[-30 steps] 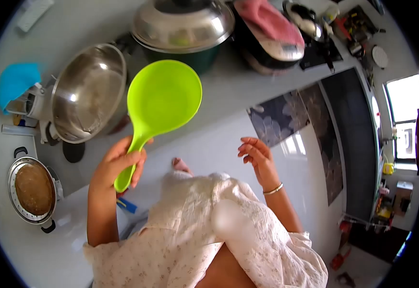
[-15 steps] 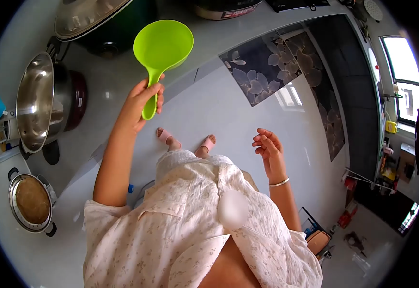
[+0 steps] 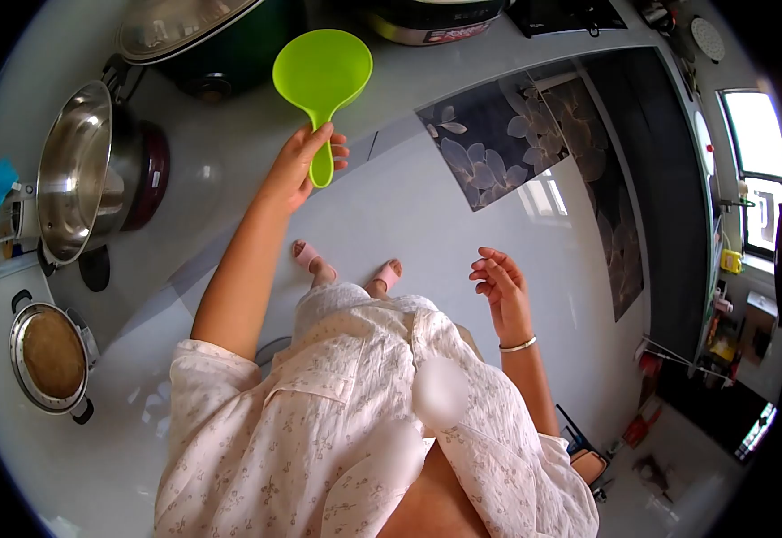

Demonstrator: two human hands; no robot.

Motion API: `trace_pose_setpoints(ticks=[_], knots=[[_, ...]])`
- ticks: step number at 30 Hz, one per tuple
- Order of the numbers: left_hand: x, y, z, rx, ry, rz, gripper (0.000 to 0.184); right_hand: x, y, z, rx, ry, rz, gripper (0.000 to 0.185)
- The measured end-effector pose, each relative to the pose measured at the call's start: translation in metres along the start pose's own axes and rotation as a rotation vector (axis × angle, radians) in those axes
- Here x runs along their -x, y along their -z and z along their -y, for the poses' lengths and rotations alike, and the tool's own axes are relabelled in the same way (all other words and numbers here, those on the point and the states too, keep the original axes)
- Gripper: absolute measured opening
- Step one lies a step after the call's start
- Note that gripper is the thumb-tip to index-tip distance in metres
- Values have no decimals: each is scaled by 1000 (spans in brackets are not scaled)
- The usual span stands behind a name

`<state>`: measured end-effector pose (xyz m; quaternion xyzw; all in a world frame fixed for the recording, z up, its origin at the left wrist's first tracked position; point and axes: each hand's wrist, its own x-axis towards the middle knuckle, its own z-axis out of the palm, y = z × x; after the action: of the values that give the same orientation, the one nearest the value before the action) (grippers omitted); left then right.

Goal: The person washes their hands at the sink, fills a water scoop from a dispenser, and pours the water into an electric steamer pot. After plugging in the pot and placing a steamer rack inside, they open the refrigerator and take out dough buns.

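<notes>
My left hand [image 3: 303, 163] is wrapped round the handle of a bright green plastic water ladle [image 3: 322, 70]. The ladle's wide round bowl points up and away from me, near the counter edge, and looks empty. Low over the floor hangs my right hand [image 3: 501, 280], a bangle on its wrist. Its fingers are loosely bent and apart, with nothing in them.
On the left counter [image 3: 153, 296] stand a steel pot [image 3: 75, 175] on a dark red base and a steamer-like pan [image 3: 53, 355] holding something round and brown. A large lidded dark pot [image 3: 220, 54] and a rice cooker [image 3: 436, 27] stand behind. Flower-patterned cabinet doors [image 3: 489, 148] are open.
My left hand has moved the ladle slightly right and farther from me, toward the back counter. My right hand stays nearly in place, and the view has shifted a little.
</notes>
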<state>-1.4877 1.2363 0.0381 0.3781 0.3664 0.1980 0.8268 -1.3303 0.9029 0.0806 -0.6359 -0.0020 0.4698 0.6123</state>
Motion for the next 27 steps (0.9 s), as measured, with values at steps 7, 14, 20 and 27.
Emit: trace_pose_setpoints(ticks=[7,14,20,27], knots=[[28,55,21,-197,58,-23,38,-15,-38,4,33,16,62,25],[69,188,62,-651,-218,-258,22,-45,-114,43,213,182,226,25],[102,229,43,-970,-242,-399,29,-71,-212,96,424,403,395,27],[92,235,42,-1230,-219,-316,38,-124,-342,157,648,851,481,26]])
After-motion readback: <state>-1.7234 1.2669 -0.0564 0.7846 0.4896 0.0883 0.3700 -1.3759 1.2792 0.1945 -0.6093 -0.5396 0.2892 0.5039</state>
